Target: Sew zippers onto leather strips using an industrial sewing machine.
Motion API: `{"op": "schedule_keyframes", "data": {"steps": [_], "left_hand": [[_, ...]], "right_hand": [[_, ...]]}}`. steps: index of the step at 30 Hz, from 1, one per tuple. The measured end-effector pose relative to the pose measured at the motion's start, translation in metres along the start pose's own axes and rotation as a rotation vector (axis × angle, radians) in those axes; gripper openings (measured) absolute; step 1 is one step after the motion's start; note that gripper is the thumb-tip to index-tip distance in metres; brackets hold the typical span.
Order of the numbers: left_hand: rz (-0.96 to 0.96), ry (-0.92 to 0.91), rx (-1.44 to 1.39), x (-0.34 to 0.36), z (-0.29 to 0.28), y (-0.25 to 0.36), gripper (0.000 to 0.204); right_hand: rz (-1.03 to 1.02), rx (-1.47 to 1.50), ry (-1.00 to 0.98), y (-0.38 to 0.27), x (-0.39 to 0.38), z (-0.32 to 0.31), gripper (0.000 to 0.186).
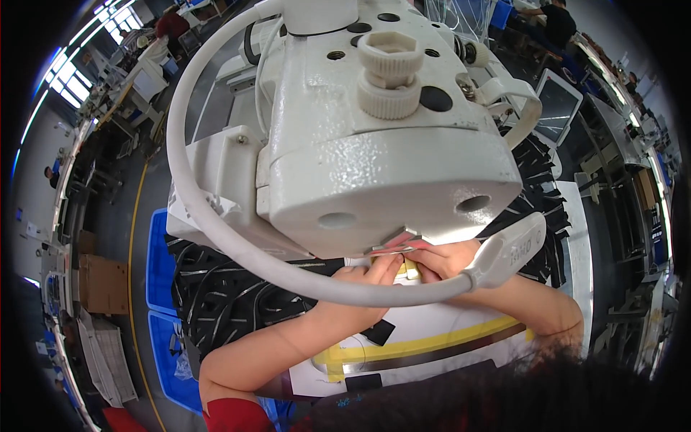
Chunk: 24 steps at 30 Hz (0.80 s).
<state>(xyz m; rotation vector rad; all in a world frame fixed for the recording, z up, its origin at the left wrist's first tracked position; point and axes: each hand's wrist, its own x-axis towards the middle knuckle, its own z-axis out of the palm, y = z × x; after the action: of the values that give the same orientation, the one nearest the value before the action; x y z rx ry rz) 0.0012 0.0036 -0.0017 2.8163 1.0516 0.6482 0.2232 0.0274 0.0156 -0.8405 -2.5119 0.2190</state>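
A: Status?
B: Mid-cycle, my read. Left hand (366,275) and right hand (448,259) are sitting close together under the front of the white machine head (389,180), so the current piece isn't looking finished.
A: Where's the piece?
B: Dark strip (311,263) is running in from the left, ending just beside the left hand. Small reddish piece (394,250) is showing at the fingertips; can't tell if it's work or a machine part.
A: Done vs left?
B: Black strips are lying heaped at left (216,291) and right of the machine. Can't tell which are processed.
A: Pose?
B: Forearms are angling inward over the worktop (425,318), elbows out, wrists low. Fingers are curling in toward each other. White cable (209,216) is crossing in front, so grip isn't readable; can't say what they're clamping.
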Motion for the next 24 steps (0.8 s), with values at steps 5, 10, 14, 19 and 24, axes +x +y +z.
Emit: {"op": "schedule_keyframes", "data": {"steps": [5,10,14,19,24], "left_hand": [[-0.089,0.169,-0.022,-0.008,-0.007,-0.001,0.026],[-0.149,0.145,-0.005,-0.006,-0.010,0.001,0.026],[-0.093,0.086,-0.014,-0.006,-0.007,0.002,0.033],[-0.045,0.089,0.085,-0.003,-0.011,0.007,0.040],[-0.039,0.009,0.083,-0.002,-0.013,0.007,0.046]], "right_hand": [[0.036,-0.030,-0.114,-0.010,0.007,-0.010,0.028],[0.110,-0.038,-0.210,-0.008,-0.002,0.000,0.033],[0.148,-0.050,-0.266,-0.010,-0.002,0.004,0.035],[0.130,-0.086,-0.126,-0.009,-0.009,0.018,0.026],[0.121,-0.047,-0.048,-0.006,-0.008,0.013,0.016]]}}
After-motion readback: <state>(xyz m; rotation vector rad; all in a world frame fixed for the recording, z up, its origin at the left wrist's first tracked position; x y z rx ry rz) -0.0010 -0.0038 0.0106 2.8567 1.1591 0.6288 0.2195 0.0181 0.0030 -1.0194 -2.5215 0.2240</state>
